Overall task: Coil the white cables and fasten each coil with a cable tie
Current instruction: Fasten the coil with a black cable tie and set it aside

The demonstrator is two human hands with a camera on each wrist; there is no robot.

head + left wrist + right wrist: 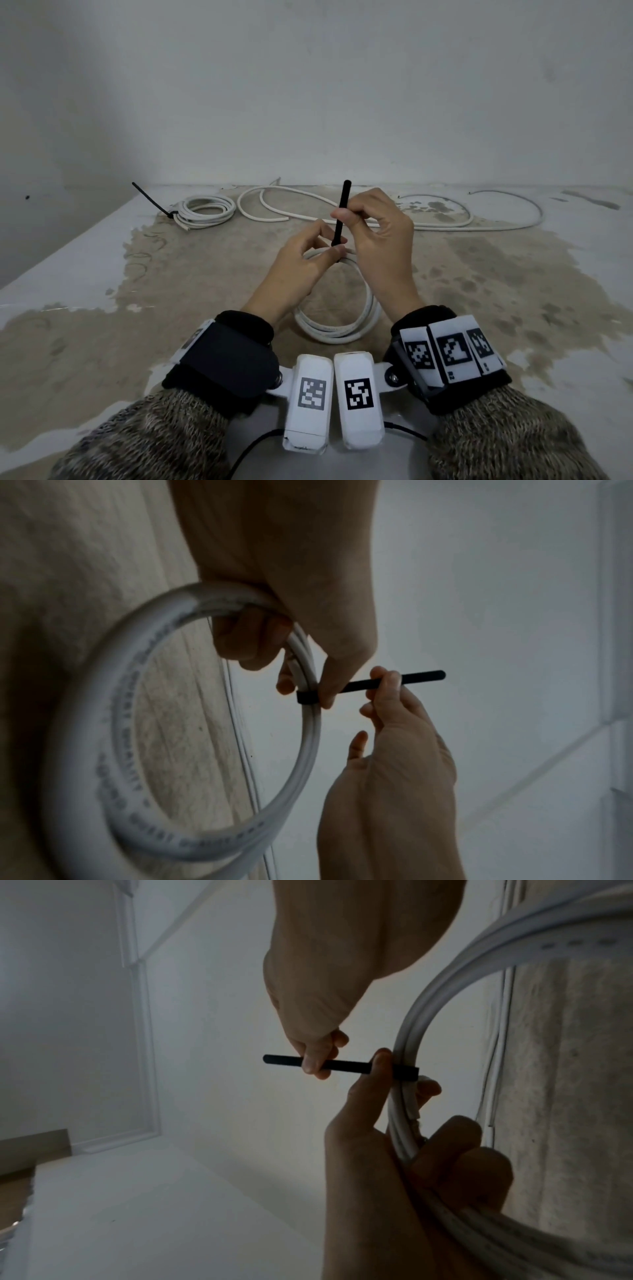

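A coil of white cable (337, 329) hangs above the table, between my two hands. My left hand (308, 260) grips the coil's upper part, fingers curled round the strands (246, 639). A black cable tie (340, 212) wraps the coil (306, 697) beside my left thumb, its tail pointing up. My right hand (373, 226) pinches that tail (346, 1066) between thumb and fingers. The coil (404, 1042) and the left hand (394, 1164) show in the right wrist view too.
At the back left lies a finished coil (205, 210) bound with a black tie (150, 198). Loose white cables (445, 222) sprawl along the back of the worn table (171, 308), near the wall (308, 85).
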